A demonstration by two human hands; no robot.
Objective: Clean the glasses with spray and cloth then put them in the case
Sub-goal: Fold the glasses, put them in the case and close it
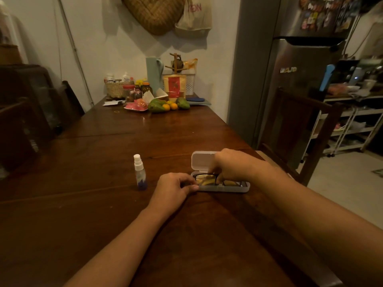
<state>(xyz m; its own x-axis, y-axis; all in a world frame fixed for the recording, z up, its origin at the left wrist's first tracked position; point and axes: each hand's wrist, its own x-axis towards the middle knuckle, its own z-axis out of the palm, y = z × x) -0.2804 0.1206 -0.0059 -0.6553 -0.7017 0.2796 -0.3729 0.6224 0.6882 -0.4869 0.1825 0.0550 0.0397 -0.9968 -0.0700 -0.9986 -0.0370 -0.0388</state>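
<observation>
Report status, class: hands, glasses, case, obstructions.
Left hand grips translucent plastic case end. Right hand pinches black-framed glasses inside, lid up. Small white-capped spray bottle stands apart, nothing blocking.

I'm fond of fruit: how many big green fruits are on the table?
2. One green fruit lies left of the small oranges at the table's far end; the other lies right of them. Others may be hidden.

Your right hand [234, 164] hides half the case lid [202, 161] and the middle of the glasses [205, 180], and the fridge magnets [323, 13] are a blur.
</observation>
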